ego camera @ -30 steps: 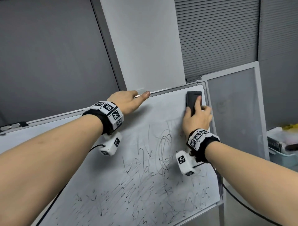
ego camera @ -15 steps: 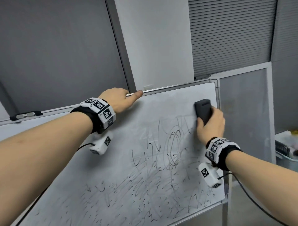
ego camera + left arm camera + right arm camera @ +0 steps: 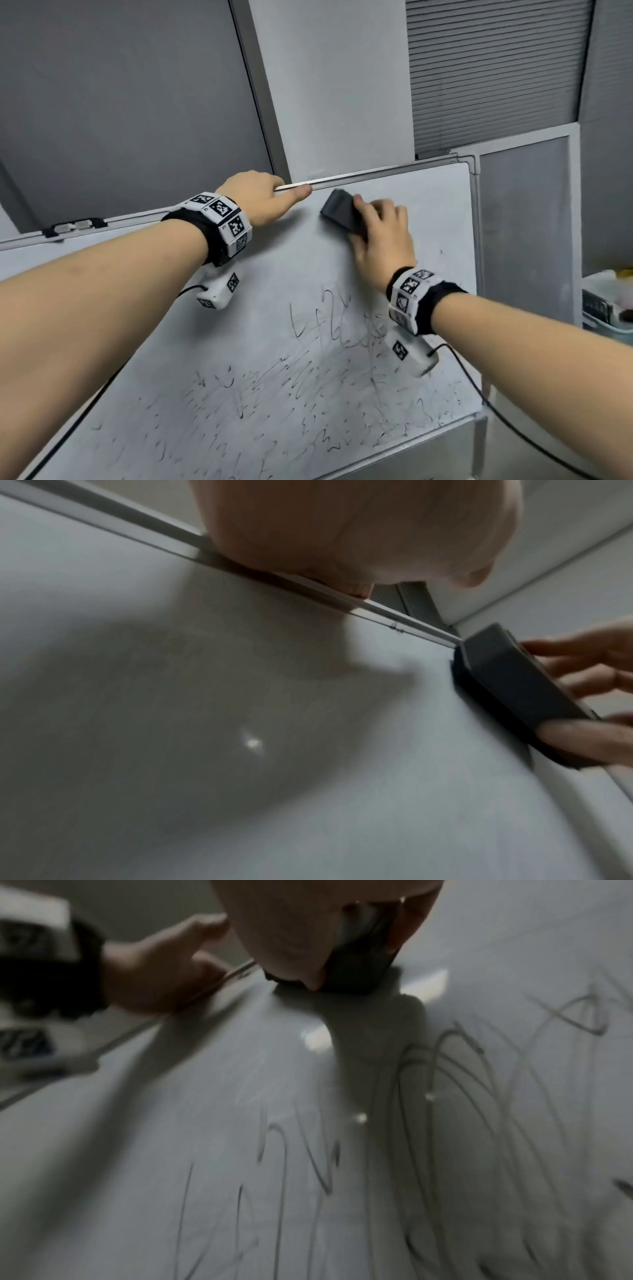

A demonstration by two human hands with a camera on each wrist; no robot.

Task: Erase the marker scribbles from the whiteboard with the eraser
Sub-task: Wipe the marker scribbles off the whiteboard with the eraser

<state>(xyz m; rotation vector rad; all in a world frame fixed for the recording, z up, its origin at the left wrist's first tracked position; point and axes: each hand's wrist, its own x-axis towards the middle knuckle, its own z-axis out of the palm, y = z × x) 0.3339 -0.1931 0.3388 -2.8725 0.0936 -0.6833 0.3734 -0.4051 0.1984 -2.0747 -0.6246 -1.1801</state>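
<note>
The whiteboard (image 3: 281, 274) leans in front of me, its lower half covered in black marker scribbles (image 3: 308, 377). My right hand (image 3: 380, 233) grips a black eraser (image 3: 342, 212) and presses it flat against the board just under the top rim. In the left wrist view the eraser (image 3: 514, 691) lies on the board with fingers (image 3: 582, 739) curled round it. In the right wrist view the eraser (image 3: 363, 966) sits under the palm above the scribbles (image 3: 428, 1096). My left hand (image 3: 263, 198) holds the board's top frame (image 3: 376, 171), thumb stretched along it.
A grey partition panel (image 3: 524, 222) stands just right of the board. A bin with clutter (image 3: 609, 305) sits at the far right. A black clip (image 3: 73, 226) is fixed on the top frame at left. Cables (image 3: 513, 425) hang from both wrist cameras.
My right hand has swept the eraser from the board's upper right corner, down a little, then up and left toward my left thumb. The left hand kept its hold on the frame.
</note>
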